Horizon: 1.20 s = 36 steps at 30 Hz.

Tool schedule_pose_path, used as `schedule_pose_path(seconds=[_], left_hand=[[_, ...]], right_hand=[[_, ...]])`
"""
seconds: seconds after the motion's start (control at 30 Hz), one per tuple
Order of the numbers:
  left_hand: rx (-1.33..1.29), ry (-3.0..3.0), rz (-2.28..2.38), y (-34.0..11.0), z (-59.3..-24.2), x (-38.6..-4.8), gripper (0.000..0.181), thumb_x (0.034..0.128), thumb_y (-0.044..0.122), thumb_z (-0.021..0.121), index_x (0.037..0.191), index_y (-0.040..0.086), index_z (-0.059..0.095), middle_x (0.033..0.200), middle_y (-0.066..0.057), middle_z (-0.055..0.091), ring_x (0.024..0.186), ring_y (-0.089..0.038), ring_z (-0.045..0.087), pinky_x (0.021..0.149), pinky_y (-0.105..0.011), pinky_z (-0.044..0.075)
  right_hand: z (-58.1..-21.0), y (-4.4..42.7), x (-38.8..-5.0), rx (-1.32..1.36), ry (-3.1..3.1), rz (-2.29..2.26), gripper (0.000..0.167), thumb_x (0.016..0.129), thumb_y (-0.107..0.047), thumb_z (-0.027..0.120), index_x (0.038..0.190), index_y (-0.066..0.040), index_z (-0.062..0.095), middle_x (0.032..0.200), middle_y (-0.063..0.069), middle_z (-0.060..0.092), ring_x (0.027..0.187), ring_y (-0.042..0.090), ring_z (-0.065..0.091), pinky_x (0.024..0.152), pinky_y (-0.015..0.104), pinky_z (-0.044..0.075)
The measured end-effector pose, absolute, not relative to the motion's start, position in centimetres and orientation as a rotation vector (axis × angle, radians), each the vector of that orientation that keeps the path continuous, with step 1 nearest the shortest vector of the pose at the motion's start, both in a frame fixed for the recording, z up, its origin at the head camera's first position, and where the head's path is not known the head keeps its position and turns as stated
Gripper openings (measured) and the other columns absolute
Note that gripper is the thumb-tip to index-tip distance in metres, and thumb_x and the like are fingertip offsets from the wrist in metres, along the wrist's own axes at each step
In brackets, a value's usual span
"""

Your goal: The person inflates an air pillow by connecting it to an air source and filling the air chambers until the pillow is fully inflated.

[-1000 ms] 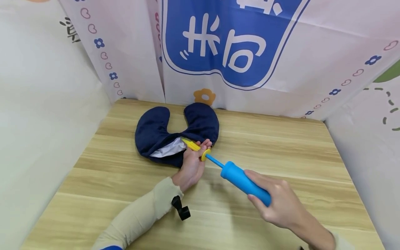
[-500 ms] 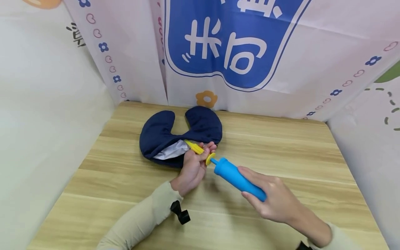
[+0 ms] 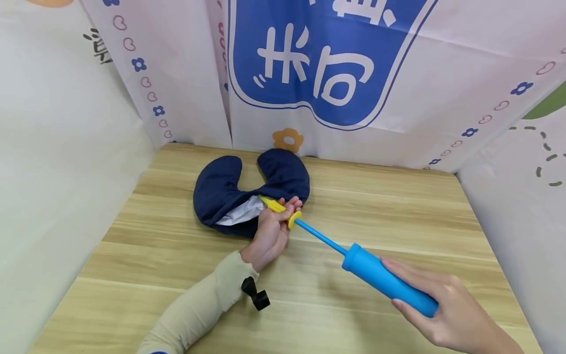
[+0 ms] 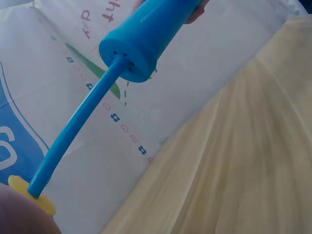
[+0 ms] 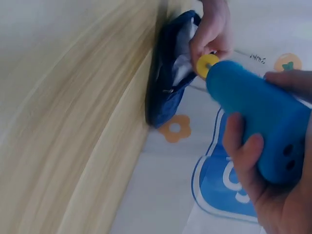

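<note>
A navy U-shaped neck pillow (image 3: 283, 172) lies on the wooden table, its cover parted along the near edge so that a whitish inner bladder (image 3: 243, 211) shows. At that opening my left hand (image 3: 270, 233) pinches the yellow nozzle end (image 3: 273, 204) of a hand air pump, whose tip points at the bladder; the exact contact is hidden. From the yellow flange a blue rod runs to the pump's blue barrel (image 3: 389, 280). Around the barrel's lower end curl the fingers of my right hand (image 3: 455, 309). In the left wrist view much of the rod (image 4: 78, 122) is exposed.
The wooden table (image 3: 177, 275) ends at a printed white cloth backdrop (image 3: 376, 142) just behind the pillow. White cloth walls (image 3: 66, 147) stand at both sides. A black camera mount (image 3: 255, 295) sits on my left wrist.
My right hand first pushed the barrel in toward the yellow flange, then drew it back down and right, farther than before, exposing more rod. My left hand and the pillow stayed about in place.
</note>
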<state>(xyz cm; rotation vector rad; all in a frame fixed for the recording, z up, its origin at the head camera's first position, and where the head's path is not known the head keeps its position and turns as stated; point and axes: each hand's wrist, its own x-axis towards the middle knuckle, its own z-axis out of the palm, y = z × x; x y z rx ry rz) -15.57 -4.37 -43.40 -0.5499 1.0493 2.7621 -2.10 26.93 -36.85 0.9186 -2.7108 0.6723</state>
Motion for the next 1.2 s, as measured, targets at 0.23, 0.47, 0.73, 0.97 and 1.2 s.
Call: schedule_pose_path(seconds=[0.23,0.47,0.73,0.97,1.2], left_hand=[[-0.592,1.140,2.744,-3.2,-44.2,-15.0,0.024,0.1058,-0.009,0.049,0.114,0.010,0.039,0.132,-0.014,0.065,0.107,-0.013,0.070,0.110,-0.029,0.051],[-0.533,1.241,2.682,-3.4,-45.2,-14.1,0.015,0.1077,-0.003,0.050,0.110,0.010,0.043,0.114,-0.001,0.072,0.107,-0.011,0.070,0.110,-0.030,0.052],[-0.377,1.231,2.663,-4.4,-45.5,-14.2,0.021,0.1064,-0.006,0.051,0.116,0.010,0.041,0.112,-0.003,0.076,0.100,-0.010,0.075,0.094,-0.021,0.059],[-0.412,1.130,2.713,-4.3,-44.8,-15.3,0.024,0.1050,-0.011,0.049,0.118,0.008,0.041,0.114,-0.008,0.077,0.097,-0.011,0.077,0.091,-0.022,0.061],[-0.501,1.108,2.721,-4.0,-44.3,-15.6,0.028,0.1045,-0.011,0.050,0.118,0.010,0.038,0.140,-0.021,0.067,0.100,-0.010,0.076,0.093,-0.021,0.060]], right_hand=[[-39.2,22.1,-3.2,0.837,-2.609,0.746,0.069,0.073,-0.014,0.090,0.139,-0.012,0.070,0.127,0.009,0.077,0.100,0.027,0.080,0.077,0.030,0.065],[-41.4,17.5,-6.2,0.946,-2.552,0.720,0.062,0.079,-0.018,0.083,0.135,0.001,0.069,0.127,0.018,0.076,0.100,0.029,0.080,0.075,0.043,0.067],[-41.3,19.1,-5.9,0.990,-2.606,0.831,0.064,0.086,-0.017,0.084,0.145,-0.004,0.063,0.137,0.014,0.072,0.112,0.030,0.077,0.082,0.046,0.066],[-39.1,24.3,-3.3,0.921,-2.698,0.780,0.072,0.084,-0.017,0.088,0.150,-0.019,0.060,0.141,0.003,0.071,0.112,0.023,0.077,0.085,0.028,0.063],[-37.7,26.6,-2.4,0.893,-2.696,0.713,0.076,0.075,-0.014,0.093,0.146,-0.020,0.065,0.136,0.001,0.074,0.107,0.019,0.078,0.090,0.010,0.054]])
